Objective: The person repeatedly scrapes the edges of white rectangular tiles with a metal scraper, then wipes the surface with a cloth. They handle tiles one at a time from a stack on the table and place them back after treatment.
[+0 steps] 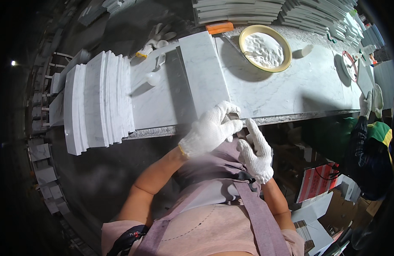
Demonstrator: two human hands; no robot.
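Observation:
My left hand, in a white knit glove, is at the near end of a long white marble-look slab. Its fingers curl toward the thumb around something small and greyish that I cannot make out. Just to the right, lower down, is my right hand, gloved the same way. Its fingers and thumb are apart, with nothing clearly held. The slab is tilted, resting over the pale stone worktop and casting a shadow to its left.
Stacked slabs stand at the left; more slab piles line the back. A yellow-rimmed bowl holds white paste, near an orange block. A loose glove lies behind. At the right, a co-worker's gloved hand touches a slab.

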